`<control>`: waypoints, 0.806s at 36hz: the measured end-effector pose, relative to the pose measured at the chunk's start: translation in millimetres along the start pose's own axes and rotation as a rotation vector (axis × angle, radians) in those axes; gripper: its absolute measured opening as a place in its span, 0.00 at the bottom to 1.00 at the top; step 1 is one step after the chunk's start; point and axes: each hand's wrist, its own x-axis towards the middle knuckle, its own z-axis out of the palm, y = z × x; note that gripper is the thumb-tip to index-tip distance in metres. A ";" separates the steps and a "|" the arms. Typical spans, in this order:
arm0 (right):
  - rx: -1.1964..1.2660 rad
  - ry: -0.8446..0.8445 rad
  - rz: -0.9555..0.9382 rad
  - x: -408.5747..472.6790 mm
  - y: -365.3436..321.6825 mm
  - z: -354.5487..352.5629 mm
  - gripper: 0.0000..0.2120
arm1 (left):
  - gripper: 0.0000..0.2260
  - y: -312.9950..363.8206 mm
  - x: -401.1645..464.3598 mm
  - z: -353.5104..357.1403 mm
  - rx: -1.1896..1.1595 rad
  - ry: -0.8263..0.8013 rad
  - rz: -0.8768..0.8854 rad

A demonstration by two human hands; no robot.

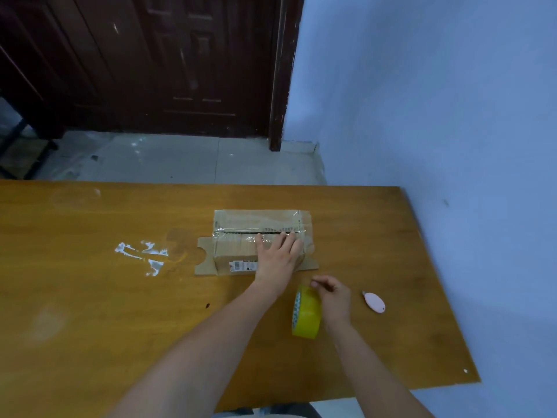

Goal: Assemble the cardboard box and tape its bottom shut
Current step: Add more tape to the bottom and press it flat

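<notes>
A small cardboard box (238, 236) stands on the wooden table (90, 297) with its flaps folded shut on top and clear tape along the middle seam. My left hand (278, 254) lies flat on the box top, straight fingers pressing beside the taped seam at its right end. A yellow roll of tape (306, 312) stands on its edge in front of the box. My right hand (331, 294) hovers at the roll's upper right side with curled fingers touching it; I cannot tell whether they grip the roll.
A small pink cutter (374, 302) lies on the table to the right of the tape roll. A patch of torn white residue (144, 254) marks the tabletop left of the box. The table's right edge runs close to a blue wall; a dark door stands behind.
</notes>
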 end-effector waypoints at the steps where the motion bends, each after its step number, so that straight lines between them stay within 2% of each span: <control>1: 0.001 0.001 0.008 0.6 -1.0 -1.2 0.14 | 0.26 -0.8 -0.5 -1.7 -0.011 0.000 0.004; 5: 0.005 -0.006 0.019 2.6 -6.8 -6.9 0.14 | 0.22 -5.4 -3.4 -7.0 -0.084 0.033 0.011; 11: 0.021 -0.009 0.044 8.0 -13.1 -10.5 0.08 | 0.19 -10.2 -2.5 -9.0 -0.067 0.076 0.015; 21: 0.008 -0.015 0.076 18.7 -15.8 -18.9 0.11 | 0.19 -14.3 3.2 -14.4 -0.078 -0.001 0.040; 27: -0.025 0.052 0.059 27.2 -15.6 -29.9 0.10 | 0.16 -22.2 -4.2 -19.4 -0.089 0.031 0.059; 29: -0.041 0.063 0.043 28.7 -16.3 -33.0 0.09 | 0.18 -25.9 -6.2 -21.2 -0.069 0.028 0.067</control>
